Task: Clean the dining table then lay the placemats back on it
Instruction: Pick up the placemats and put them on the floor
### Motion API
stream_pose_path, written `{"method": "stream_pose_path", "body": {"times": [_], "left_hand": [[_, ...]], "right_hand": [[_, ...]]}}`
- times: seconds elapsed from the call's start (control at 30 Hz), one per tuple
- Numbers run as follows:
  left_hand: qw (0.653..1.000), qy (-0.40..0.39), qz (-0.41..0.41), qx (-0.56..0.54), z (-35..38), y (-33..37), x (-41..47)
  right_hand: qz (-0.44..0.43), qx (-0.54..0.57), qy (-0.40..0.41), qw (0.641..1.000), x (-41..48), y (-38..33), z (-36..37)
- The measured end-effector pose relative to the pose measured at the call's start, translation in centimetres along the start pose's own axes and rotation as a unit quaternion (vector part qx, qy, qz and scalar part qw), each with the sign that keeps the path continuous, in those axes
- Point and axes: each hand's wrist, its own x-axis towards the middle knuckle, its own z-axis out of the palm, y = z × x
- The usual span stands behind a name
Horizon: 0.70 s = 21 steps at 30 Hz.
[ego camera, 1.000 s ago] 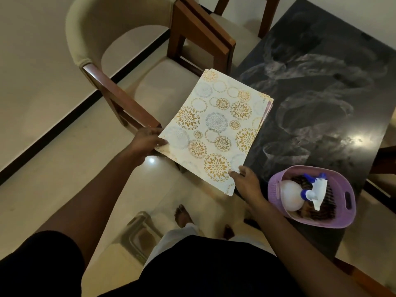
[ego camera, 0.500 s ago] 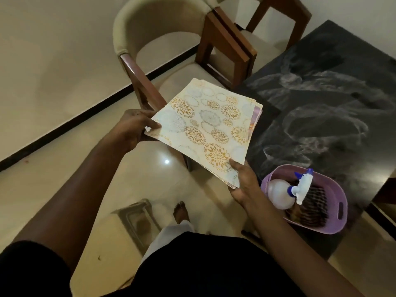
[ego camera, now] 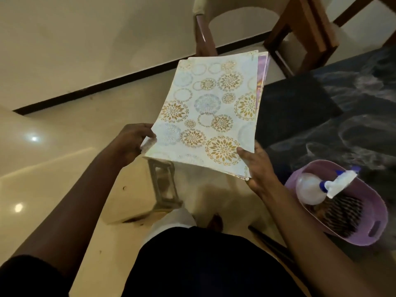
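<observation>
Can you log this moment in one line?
left hand, right hand: gripping placemat stack | placemat stack: held up, not yet laid | basket: on table

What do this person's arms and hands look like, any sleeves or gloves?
The left hand and right hand are ungloved, with bare wrists: no watch or ring shows. A dark short sleeve covers the left upper arm.

Dark marbled dining table (ego camera: pixel 353 116) at right, with a glossy top. A purple plastic basket (ego camera: pixel 381 215) sits on its near corner, close to the edge. Glossy cream tiled floor (ego camera: pixel 64 189) with light reflections and a few dark specks. On the floor are a wooden chair frame (ego camera: pixel 308 33) at the table's far side, a small grey stool (ego camera: pixel 162 185), and a bare foot (ego camera: pixel 216 221).
</observation>
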Motion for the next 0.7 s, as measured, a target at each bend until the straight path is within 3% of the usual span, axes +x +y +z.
{"method": "stream_pose_path", "body": {"times": [0.1, 0.4, 0.57, 0.7], "left_hand": [[0.999, 0.003, -0.011, -0.035, -3.7, -2.7, -0.8], [0.987, 0.147, -0.060, -0.013, -12.1, -11.3, -3.3], [0.974, 0.209, -0.089, -0.017, -15.0, -16.1, -3.7], [0.964, 0.234, -0.107, -0.062, -17.0, -20.0, -2.8]], "right_hand": [[0.025, -0.035, -0.047, 0.998, 0.0, 1.7, 1.8], [0.099, -0.151, -0.139, 0.974, 1.4, 7.9, 8.0], [0.073, -0.286, -0.112, 0.949, 2.5, 12.9, 11.9], [0.058, -0.402, -0.095, 0.909, 3.8, 17.0, 14.4]]}}
